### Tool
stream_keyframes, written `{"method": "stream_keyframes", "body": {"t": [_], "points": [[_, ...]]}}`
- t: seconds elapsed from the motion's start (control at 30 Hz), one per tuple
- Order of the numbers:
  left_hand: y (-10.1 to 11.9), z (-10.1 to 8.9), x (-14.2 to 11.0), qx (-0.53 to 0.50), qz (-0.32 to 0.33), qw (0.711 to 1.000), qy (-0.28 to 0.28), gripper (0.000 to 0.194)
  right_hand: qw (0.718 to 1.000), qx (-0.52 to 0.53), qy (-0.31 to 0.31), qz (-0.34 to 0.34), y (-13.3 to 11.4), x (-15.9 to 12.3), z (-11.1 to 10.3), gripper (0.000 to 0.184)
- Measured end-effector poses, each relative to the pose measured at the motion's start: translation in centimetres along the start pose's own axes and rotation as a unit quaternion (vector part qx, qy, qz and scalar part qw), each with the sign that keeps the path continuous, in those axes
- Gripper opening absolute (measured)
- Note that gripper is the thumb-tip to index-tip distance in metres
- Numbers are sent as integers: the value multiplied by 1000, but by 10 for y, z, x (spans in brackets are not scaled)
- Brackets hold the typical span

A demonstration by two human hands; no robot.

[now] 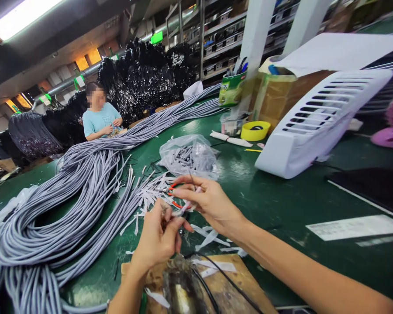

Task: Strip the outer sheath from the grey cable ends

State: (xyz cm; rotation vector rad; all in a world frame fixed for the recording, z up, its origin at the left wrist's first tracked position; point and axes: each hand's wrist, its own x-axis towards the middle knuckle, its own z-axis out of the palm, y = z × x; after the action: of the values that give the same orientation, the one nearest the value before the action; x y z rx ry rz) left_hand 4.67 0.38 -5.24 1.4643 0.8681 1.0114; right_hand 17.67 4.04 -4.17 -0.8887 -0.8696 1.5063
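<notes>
My right hand [212,205] is closed around small red-handled pliers [176,204], their metal tip pointing left. The fingers hide part of the handles. Close below it, my left hand [162,237] is closed, pinching a grey cable [180,212] whose end runs up toward the right fingers. Exactly where the cable ends is hidden by the fingers. Scraps of white strip [150,194] lie on the green table just behind the hands. Under my left hand, a worn metal device [183,285] sits on a wooden board [245,279].
A thick bundle of grey cables [85,152] covers the table's left side. Behind my hands lies a clear plastic bag [190,155] of small parts. At right stand a white slotted plastic unit [314,122], a yellow ring [255,131] and a green can [231,89]. A co-worker [101,117] sits across.
</notes>
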Motion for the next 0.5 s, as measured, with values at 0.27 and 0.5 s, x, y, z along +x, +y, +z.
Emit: {"method": "stream_keyframes", "body": {"t": [0.27, 0.5], "points": [[4, -6, 3, -158, 10, 986, -56, 43, 989, 107, -102, -10, -7, 1, -4, 48], [3, -10, 6, -212, 14, 976, -56, 43, 983, 21, -171, -57, 4, -7, 3, 45]]}}
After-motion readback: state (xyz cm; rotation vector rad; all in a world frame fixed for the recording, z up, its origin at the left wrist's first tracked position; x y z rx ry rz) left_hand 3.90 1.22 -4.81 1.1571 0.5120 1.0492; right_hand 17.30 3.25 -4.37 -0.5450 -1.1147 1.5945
